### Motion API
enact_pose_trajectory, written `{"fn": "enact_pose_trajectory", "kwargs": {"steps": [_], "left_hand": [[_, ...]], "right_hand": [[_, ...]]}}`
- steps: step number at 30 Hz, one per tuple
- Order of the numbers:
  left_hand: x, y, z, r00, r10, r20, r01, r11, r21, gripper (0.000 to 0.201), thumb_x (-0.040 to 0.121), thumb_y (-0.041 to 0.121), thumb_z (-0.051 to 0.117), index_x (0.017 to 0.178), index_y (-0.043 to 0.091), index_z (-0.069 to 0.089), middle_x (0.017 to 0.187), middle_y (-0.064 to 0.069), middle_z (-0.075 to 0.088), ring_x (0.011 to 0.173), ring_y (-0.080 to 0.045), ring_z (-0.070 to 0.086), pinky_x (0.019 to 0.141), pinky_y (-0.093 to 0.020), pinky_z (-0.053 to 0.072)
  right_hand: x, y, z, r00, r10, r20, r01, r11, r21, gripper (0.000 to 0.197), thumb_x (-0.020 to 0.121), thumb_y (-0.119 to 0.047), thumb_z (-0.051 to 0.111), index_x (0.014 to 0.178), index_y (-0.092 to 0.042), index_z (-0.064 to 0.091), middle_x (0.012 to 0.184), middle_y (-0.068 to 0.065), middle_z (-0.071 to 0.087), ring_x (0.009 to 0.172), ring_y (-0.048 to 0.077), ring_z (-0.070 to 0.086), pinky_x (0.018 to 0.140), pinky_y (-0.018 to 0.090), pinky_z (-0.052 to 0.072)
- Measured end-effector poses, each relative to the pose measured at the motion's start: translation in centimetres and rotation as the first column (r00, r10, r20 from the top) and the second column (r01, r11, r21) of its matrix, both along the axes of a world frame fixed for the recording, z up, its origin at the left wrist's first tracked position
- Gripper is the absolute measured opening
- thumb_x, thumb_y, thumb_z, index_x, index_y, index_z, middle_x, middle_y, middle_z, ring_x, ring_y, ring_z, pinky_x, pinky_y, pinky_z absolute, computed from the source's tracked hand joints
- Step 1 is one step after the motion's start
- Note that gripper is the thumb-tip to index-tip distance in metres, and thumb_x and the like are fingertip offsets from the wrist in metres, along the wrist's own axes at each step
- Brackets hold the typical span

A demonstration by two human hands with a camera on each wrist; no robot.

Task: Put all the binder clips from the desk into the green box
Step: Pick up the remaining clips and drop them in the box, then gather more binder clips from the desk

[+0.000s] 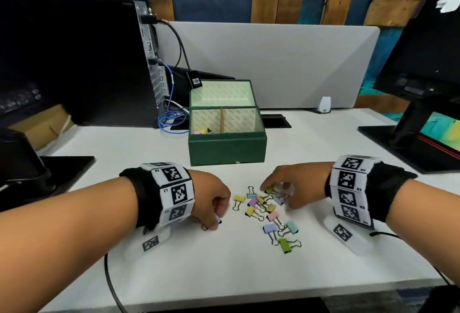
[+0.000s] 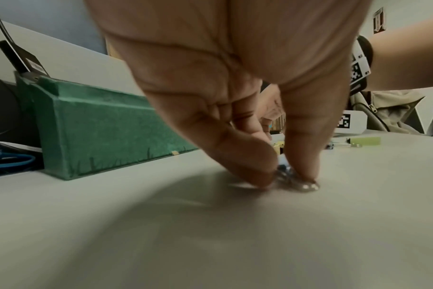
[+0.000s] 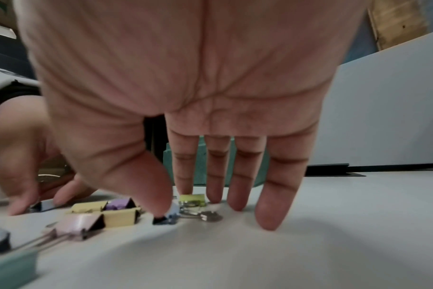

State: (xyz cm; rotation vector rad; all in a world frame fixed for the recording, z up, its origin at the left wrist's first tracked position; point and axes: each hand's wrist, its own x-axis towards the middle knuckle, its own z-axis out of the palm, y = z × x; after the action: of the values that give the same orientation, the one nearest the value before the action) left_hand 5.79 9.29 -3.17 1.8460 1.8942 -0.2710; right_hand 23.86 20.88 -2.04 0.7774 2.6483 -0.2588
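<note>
The green box [image 1: 226, 148] stands open at mid-desk, with a few clips [image 1: 202, 131] in its left compartment. Several pastel binder clips [image 1: 261, 207] lie scattered in front of it. My left hand [image 1: 216, 213] is low on the desk left of the pile, thumb and forefinger pinching a blue clip [image 2: 283, 170]. My right hand [image 1: 276, 189] reaches down at the pile's far right with straight fingers. Its thumb touches a blue clip [image 3: 169, 217] and its forefinger stands behind a lime clip [image 3: 192, 199]. The green box [image 2: 99, 129] shows to the left in the left wrist view.
A black computer tower [image 1: 74, 63] with blue cable [image 1: 171, 118] stands at back left, and a monitor on its stand [image 1: 423, 68] at right. A grey divider [image 1: 273, 63] backs the desk. Another stand base [image 1: 64, 170] lies at left. A black cable [image 1: 109, 282] crosses the front edge.
</note>
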Motion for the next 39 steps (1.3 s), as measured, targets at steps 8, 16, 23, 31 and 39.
{"fn": "enact_pose_trajectory", "kwargs": {"steps": [8, 16, 23, 31, 39], "left_hand": [[2.5, 3.1, 0.6, 0.998, -0.038, -0.046, 0.048, 0.967, 0.25, 0.014, 0.075, 0.019, 0.067, 0.072, 0.026, 0.055, 0.072, 0.011, 0.055, 0.071, -0.01, 0.052, 0.064, -0.023, 0.044], [2.5, 2.4, 0.8, 0.987, -0.107, -0.12, 0.118, 0.99, 0.083, 0.093, 0.065, 0.045, 0.08, 0.141, 0.037, 0.029, 0.14, 0.006, 0.039, 0.12, -0.017, 0.049, 0.092, -0.028, 0.04], [2.2, 2.5, 0.3, 0.98, -0.139, -0.142, 0.15, 0.986, 0.068, 0.064, 0.073, 0.04, 0.074, 0.13, 0.037, 0.044, 0.13, 0.005, 0.048, 0.117, -0.018, 0.051, 0.098, -0.036, 0.045], [1.4, 2.2, -0.1, 0.991, -0.062, -0.115, 0.078, 0.987, 0.144, 0.037, 0.08, 0.032, 0.069, 0.116, 0.03, 0.057, 0.109, 0.005, 0.05, 0.099, -0.016, 0.054, 0.087, -0.029, 0.046], [1.0, 2.5, -0.4, 0.992, -0.058, -0.112, 0.076, 0.983, 0.165, 0.023, 0.078, 0.018, 0.067, 0.097, 0.027, 0.058, 0.119, 0.004, 0.055, 0.104, -0.019, 0.058, 0.084, -0.032, 0.05]], "right_hand": [[0.4, 0.0, -0.6, 0.998, -0.063, 0.012, 0.063, 0.997, 0.046, 0.056, 0.082, -0.018, 0.061, 0.133, -0.032, 0.044, 0.113, -0.001, 0.048, 0.096, 0.016, 0.053, 0.09, 0.03, 0.048], [0.2, -0.5, -1.0, 0.997, -0.055, -0.06, 0.056, 0.998, 0.009, 0.044, 0.088, -0.027, 0.05, 0.131, -0.032, 0.046, 0.126, -0.001, 0.046, 0.095, 0.011, 0.045, 0.088, 0.024, 0.038], [0.3, -0.9, -0.8, 0.998, -0.036, -0.059, 0.035, 0.999, -0.018, 0.048, 0.083, -0.029, 0.059, 0.129, -0.035, 0.049, 0.126, -0.003, 0.046, 0.113, 0.015, 0.051, 0.096, 0.027, 0.043], [0.3, -0.8, -1.1, 0.987, -0.022, -0.16, 0.016, 0.999, -0.036, 0.033, 0.081, -0.025, 0.068, 0.113, -0.031, 0.063, 0.105, -0.006, 0.052, 0.098, 0.014, 0.058, 0.086, 0.024, 0.047], [0.1, -0.5, -1.4, 0.982, -0.029, -0.185, 0.018, 0.998, -0.06, 0.022, 0.075, -0.019, 0.07, 0.091, -0.029, 0.058, 0.095, -0.005, 0.05, 0.085, 0.015, 0.051, 0.081, 0.029, 0.047]]}}
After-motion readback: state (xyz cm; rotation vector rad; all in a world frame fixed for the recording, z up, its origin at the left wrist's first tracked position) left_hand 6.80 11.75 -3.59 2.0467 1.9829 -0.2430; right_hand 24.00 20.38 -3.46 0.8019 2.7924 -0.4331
